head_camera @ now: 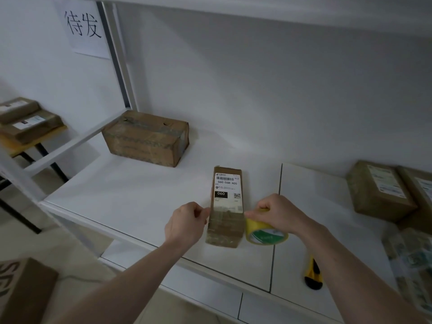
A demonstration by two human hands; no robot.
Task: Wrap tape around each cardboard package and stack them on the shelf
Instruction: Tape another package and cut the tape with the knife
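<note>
A narrow cardboard package (226,202) with a white shipping label lies flat on the white shelf (140,202). Clear tape crosses its near end. My left hand (185,223) sits at the package's left edge, fingers curled, pinching the tape's free end against the box side. My right hand (279,215) grips a yellow tape roll (265,233) that rests right beside the package's right edge.
A larger taped box (146,139) stands at the back left of the shelf. Labelled boxes (383,190) sit at the right. A yellow-black utility knife (313,274) lies near the front right. More parcels (25,122) rest on a side table at left.
</note>
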